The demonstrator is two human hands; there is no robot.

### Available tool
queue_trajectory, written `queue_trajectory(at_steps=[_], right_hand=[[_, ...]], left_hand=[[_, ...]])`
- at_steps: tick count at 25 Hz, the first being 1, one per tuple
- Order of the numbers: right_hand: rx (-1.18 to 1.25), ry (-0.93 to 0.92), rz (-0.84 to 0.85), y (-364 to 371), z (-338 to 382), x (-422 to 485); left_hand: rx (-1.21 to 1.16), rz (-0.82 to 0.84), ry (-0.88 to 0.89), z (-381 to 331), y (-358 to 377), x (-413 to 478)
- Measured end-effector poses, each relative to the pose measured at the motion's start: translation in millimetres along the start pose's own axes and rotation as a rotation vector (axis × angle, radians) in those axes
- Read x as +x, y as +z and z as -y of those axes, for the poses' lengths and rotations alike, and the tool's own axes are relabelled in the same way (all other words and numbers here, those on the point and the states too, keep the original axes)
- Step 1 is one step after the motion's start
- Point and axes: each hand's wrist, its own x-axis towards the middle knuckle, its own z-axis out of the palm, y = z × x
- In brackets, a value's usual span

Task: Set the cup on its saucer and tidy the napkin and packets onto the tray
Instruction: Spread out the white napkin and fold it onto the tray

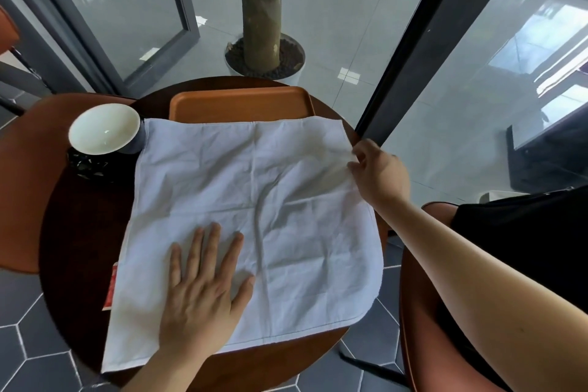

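Note:
A large white cloth napkin (254,216) lies spread flat over most of the round dark table (79,232). My left hand (203,289) presses flat on its near left part with straight fingers. My right hand (378,175) pinches the napkin's right edge near the far corner. The orange tray (241,103) sits at the table's far side, its near edge under the napkin. A white cup (105,129) stands on a dark patterned saucer (87,165) at the far left. A red packet (113,288) peeks out from under the napkin's left edge.
Orange chairs stand at the left (22,184) and right (423,312) of the table. A potted tree trunk (262,9) rises behind the table, with glass walls and dark frames beyond. The floor has grey hexagonal tiles.

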Motion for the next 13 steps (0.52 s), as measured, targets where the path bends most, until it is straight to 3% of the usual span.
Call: queue_trajectory(at_steps=[9, 13], right_hand=[[0.305, 0.191, -0.058, -30, -51, -81], [0.321, 0.025, 0.057, -26, -44, -136]], left_hand=[[-0.031, 0.097, 0.001, -5, -20, 3], [-0.104, 0.105, -0.035, 4, -41, -3]])
